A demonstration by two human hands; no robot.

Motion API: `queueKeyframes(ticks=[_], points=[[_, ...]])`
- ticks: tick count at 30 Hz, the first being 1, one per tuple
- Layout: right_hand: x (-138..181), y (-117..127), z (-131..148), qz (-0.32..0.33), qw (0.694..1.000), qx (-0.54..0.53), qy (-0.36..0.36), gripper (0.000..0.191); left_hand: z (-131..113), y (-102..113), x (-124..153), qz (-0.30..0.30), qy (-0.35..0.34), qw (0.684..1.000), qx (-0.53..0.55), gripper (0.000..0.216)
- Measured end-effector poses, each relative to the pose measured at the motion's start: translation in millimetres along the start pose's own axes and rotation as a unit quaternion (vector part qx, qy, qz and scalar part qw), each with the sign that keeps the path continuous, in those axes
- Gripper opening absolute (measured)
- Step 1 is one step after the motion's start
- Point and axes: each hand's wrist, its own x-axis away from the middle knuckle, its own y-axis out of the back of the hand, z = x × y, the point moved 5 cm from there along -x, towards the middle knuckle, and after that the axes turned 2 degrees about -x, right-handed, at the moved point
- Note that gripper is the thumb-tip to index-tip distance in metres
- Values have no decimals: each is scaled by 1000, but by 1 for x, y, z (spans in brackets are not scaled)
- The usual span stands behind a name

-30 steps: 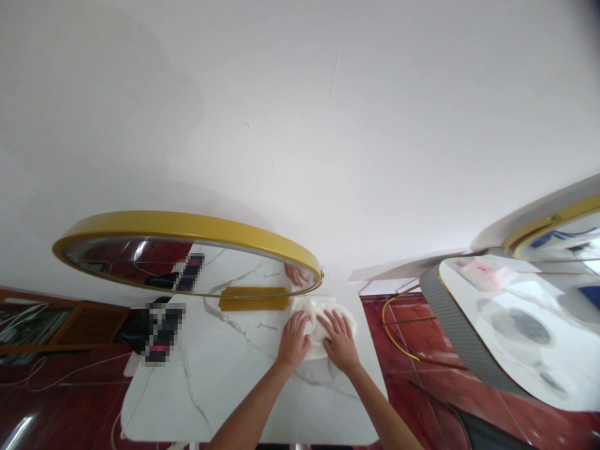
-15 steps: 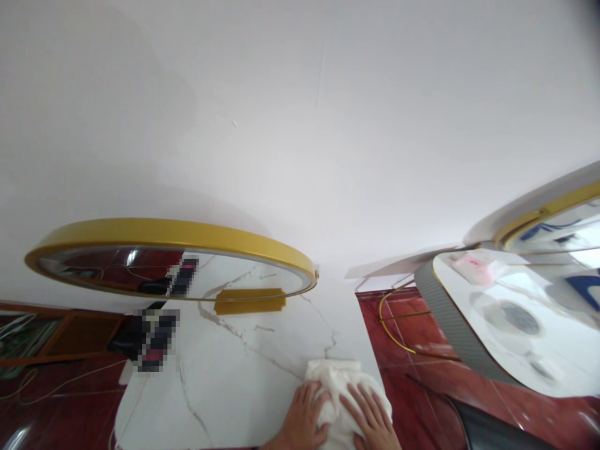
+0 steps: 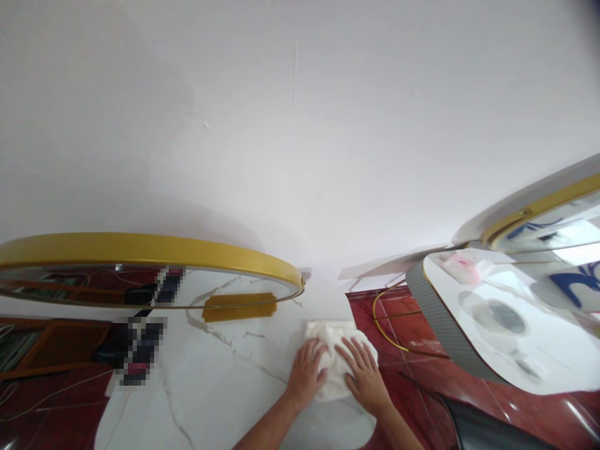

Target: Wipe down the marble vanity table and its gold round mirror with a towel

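Note:
A folded white cloth (image 3: pixel 334 390) lies bunched near the right edge of a white marble-patterned tabletop (image 3: pixel 234 387). My left hand (image 3: pixel 307 372) rests on the cloth's left part, fingers slightly bent and thumb toward the middle. On its right part, my right hand (image 3: pixel 364 375) is spread with the fingers apart. Both palms press down on the cloth from above. Behind it, toward the wall, the tabletop carries the gold foot (image 3: pixel 240 310) of a gold-rimmed mirror (image 3: pixel 154 250).
To the right stands a second white table (image 3: pixel 553 362) with a pink-and-white packet (image 3: pixel 466 267) and another gold-rimmed mirror (image 3: pixel 576 197). A black chair (image 3: pixel 487 428) is below it on the red tiled floor. A wooden cabinet (image 3: pixel 70 347) is at the left; a blurred-out item sits beside it.
Both hands and the cloth have moved away from me across the tabletop, toward the wall. My forearms now show more. The view has shifted slightly.

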Motion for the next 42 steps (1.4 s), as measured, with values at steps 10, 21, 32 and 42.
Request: queueKeyframes(ticks=[10,21,32,42], points=[[-127,25,-28,-27,999,-3,-17,68,31,54,-111,-60,10,997,-41,47],[-43,13,6,-24,999,-27,-24,72,8,22,-22,-71,3,996,-47,54],[91,-22,29,-22,998,-22,-46,70,-19,-39,75,-7,-76,993,-91,59],[-51,17,-20,-17,999,-21,-22,70,0,9,-48,-64,-12,993,-99,58]])
